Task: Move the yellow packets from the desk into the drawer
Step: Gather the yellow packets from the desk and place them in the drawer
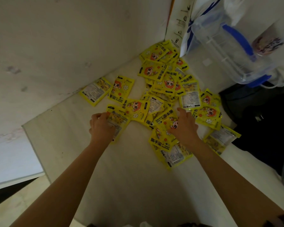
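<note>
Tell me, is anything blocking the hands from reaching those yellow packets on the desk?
Nothing visible is. The left hand already grips one packet, and the right hand rests on the pile of yellow packets. The drawer is out of view, so that path can't be judged.

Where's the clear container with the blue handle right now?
In the head view, the clear container sits at the upper right, at the desk's far right edge, just right of the pile of yellow packets.

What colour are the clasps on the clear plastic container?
Blue; the clasps on the clear container show in the head view.
</note>
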A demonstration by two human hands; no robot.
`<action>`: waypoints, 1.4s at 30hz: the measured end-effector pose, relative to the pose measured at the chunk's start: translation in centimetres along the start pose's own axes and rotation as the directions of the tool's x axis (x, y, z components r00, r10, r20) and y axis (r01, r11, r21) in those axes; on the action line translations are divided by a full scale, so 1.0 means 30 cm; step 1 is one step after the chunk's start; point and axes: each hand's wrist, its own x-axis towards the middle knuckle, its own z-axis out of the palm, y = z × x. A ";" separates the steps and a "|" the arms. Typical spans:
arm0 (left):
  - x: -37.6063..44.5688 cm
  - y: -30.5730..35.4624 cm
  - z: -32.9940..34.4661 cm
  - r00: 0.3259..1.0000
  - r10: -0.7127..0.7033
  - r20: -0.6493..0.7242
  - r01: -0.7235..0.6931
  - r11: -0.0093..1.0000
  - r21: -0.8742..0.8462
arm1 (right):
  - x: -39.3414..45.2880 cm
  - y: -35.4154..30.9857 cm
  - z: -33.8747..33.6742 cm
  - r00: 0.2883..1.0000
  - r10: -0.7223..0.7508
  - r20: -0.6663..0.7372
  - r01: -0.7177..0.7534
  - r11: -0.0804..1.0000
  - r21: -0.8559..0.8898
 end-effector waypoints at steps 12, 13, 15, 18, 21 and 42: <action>0.032 0.012 -0.077 0.987 0.122 -0.104 -0.134 0.984 -0.119 | 0.019 0.052 -0.065 0.999 0.030 0.027 -0.034 0.986 0.161; 0.039 0.024 -0.085 0.984 0.141 -0.114 -0.156 0.978 -0.137 | 0.023 0.055 -0.077 0.999 0.032 0.023 -0.035 0.982 0.188; 0.053 0.062 -0.104 0.977 0.164 -0.134 -0.186 0.967 -0.176 | 0.033 0.057 -0.105 0.999 0.036 -0.004 -0.033 0.968 0.247; 0.093 0.122 -0.128 0.974 0.172 -0.146 -0.203 0.951 -0.234 | 0.054 0.058 -0.149 0.995 0.031 -0.090 -0.001 0.948 0.318; 0.161 0.173 -0.137 0.970 0.205 -0.132 -0.234 0.935 -0.266 | 0.091 0.067 -0.193 0.983 0.058 -0.172 0.000 0.947 0.320; 0.382 0.264 -0.029 0.996 0.086 -0.033 -0.087 0.996 -0.029 | 0.331 0.090 -0.227 0.949 0.270 -0.163 -0.196 0.910 0.366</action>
